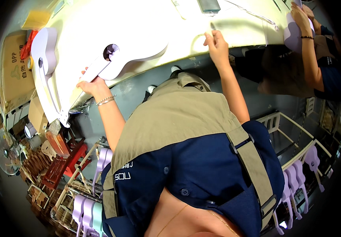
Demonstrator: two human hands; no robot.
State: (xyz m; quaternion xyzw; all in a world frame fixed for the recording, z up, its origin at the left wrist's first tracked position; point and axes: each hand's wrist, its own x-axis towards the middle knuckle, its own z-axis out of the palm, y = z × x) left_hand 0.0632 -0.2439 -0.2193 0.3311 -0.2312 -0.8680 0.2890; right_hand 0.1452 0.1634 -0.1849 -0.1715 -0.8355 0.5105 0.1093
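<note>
Left hand point(94, 85): we curl it closed round the neck of a pale, waisted guitar point(129, 56) with a round sound hole.
Guitar body: beyond and right of that grip, over the white workbench point(245, 32).
Right hand point(218, 46): fingers bent together, well right; we cannot tell whether they pinch the small dark piece point(212, 26) at their tips.
Lilac guitar point(47, 45): left of our left grip.

Held guitar point(133, 55) smooth; apron point(170, 122) matt cloth; carton point(18, 83) brown cardboard; bracelet point(106, 100) shiny metal.
</note>
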